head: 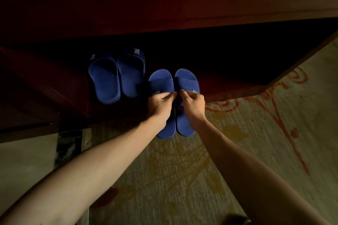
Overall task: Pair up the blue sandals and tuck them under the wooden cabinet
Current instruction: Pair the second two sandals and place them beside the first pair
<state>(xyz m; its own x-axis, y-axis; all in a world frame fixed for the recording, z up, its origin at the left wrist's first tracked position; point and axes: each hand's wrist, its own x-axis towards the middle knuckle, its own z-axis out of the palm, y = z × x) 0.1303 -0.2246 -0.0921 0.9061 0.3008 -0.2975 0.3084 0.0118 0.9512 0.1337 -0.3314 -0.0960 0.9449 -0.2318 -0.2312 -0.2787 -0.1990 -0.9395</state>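
Note:
Two pairs of blue sandals lie by the dark wooden cabinet [164, 5]. One pair [117, 76] sits side by side at the left, toes under the cabinet's shadowed gap. The second pair lies to its right: the left sandal [161, 78] and the right sandal [186, 78], touching, toes at the cabinet's edge, heels on the rug. My left hand [161, 104] grips the left sandal's strap. My right hand [193, 103] grips the ribbed strap of the right sandal.
A pale patterned rug [237, 151] with red and yellow swirls covers the floor below and to the right. Dark wooden floor or a cabinet base [36, 87] lies at the left. A tiled strip [67, 144] shows at lower left.

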